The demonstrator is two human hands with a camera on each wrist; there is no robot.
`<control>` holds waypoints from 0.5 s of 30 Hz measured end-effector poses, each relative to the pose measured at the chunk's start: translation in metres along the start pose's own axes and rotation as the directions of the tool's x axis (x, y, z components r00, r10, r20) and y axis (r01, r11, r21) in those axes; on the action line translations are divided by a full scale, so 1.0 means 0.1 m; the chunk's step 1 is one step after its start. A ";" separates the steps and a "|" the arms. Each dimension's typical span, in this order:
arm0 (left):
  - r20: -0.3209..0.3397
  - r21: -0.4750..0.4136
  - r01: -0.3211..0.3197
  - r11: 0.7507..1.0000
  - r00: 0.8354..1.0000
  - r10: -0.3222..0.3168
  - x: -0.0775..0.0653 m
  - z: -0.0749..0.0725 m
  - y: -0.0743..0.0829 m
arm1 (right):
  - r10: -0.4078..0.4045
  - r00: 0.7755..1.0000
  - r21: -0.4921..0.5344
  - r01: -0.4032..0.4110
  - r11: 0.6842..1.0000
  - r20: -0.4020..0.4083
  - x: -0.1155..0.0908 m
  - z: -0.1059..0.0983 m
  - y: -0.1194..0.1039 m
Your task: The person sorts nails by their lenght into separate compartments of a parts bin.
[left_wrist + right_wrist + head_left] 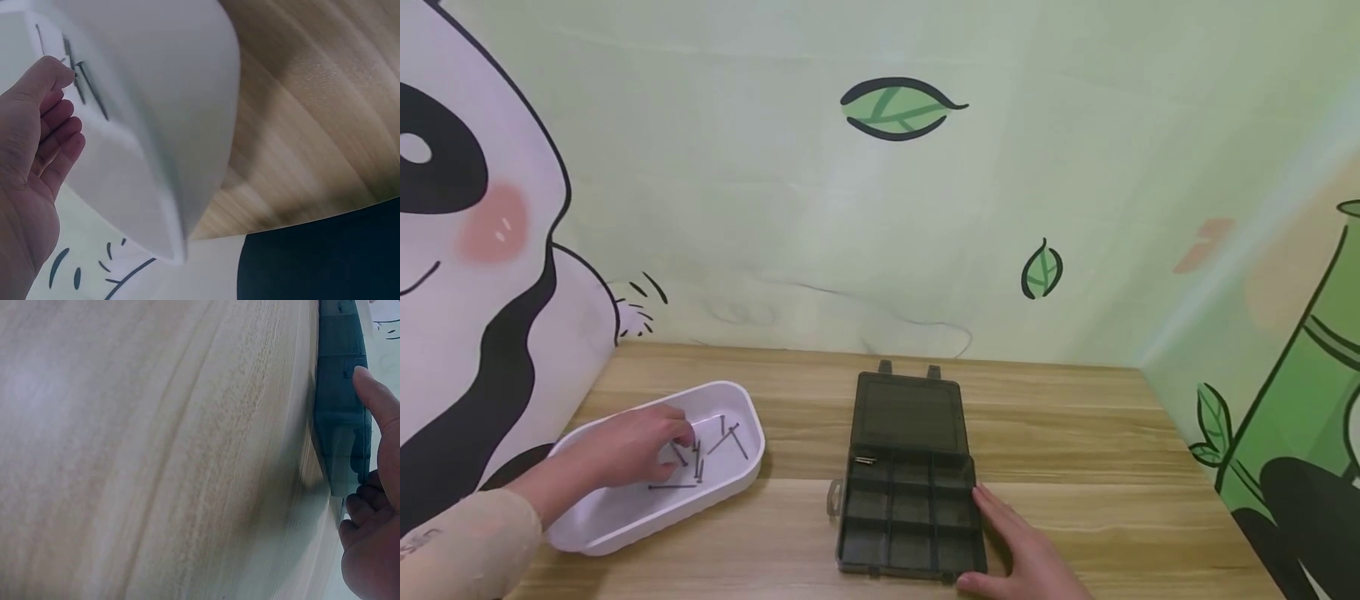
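My left hand (643, 442) reaches into a white plastic tray (747, 408) at the left. Its thumb and fingers are bent over several grey metal nails (673, 487), with a gap between thumb and index finger. A nail (94, 90) lies close to the thumb in the left wrist view. A dark see-through compartment box (910, 514) lies in front of me, its lid (912, 412) folded back. My right hand (1018, 546) holds the box's near right corner, thumb at the front and fingers along the right side. Small brass-coloured pieces (865, 459) lie in the back left compartment.
Both containers stand on a wood-grain table (797, 533). A pale green printed backdrop (760, 167) rises behind the table's back edge. A clear plastic tab (834, 497) sticks out from the box's left side.
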State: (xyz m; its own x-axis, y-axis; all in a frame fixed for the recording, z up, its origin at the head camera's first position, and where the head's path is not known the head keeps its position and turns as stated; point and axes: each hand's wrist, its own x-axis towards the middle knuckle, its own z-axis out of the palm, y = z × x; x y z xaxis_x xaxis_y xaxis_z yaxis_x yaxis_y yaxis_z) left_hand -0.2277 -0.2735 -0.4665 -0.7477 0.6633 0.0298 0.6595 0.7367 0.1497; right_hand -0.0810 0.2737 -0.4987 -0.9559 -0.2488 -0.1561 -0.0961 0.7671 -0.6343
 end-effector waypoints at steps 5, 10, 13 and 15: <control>-0.027 -0.017 -0.045 0.999 0.999 0.045 -0.01 0.11 -0.06 | 0.001 1.000 0.000 -0.001 1.000 0.004 -0.02 0.00 0.01; -0.063 -0.006 -0.084 0.996 0.995 0.084 -0.02 0.17 -0.10 | -0.014 1.000 -0.007 0.014 1.000 0.002 -0.01 -0.01 0.01; -0.071 -0.008 -0.088 0.996 0.994 0.088 -0.01 0.19 -0.11 | 0.001 1.000 0.001 -0.001 1.000 0.011 0.01 -0.01 0.01; -0.074 -0.011 -0.089 0.996 0.993 0.088 0.00 0.20 -0.11 | 0.008 1.000 0.007 -0.009 1.000 0.019 0.02 -0.02 0.01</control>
State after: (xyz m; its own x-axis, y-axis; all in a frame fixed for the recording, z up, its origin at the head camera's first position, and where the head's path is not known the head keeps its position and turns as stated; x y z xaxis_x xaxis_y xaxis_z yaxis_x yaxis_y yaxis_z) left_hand -0.2338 -0.2788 -0.4877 -0.6903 0.7142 0.1155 0.7227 0.6730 0.1576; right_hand -0.0832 0.2750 -0.4979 -0.9512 -0.2535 -0.1758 -0.0861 0.7653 -0.6379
